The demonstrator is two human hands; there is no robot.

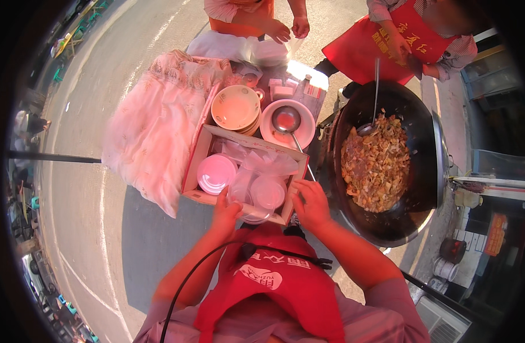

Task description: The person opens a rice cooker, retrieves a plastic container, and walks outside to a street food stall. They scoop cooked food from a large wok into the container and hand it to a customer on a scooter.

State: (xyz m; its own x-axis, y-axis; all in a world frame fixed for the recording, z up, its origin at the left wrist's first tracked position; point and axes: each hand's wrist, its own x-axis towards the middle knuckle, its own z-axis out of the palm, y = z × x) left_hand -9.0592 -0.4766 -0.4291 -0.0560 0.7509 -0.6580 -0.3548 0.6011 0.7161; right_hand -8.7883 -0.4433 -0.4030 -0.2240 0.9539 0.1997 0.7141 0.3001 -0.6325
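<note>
My left hand (226,214) is at the near edge of an open cardboard box (193,171), its fingertips against clear plastic containers (266,193) partly covered by a thin plastic bag (269,163). One clear rim overhangs the box's near edge. Whether the fingers grip the plastic cannot be told. At the box's right wall, my right hand (313,205) has its fingers bent and apart, with nothing seen between them. A stack of round plastic lids (217,173) lies inside the box on the left.
Behind the box stand stacked bowls (235,107) and a white basin (269,139) holding a metal ladle (287,120). To the right, a large wok (421,128) contains chopped food (376,167) and a long-handled ladle (377,85). Patterned cloth (155,128) drapes leftward. Two people stand opposite.
</note>
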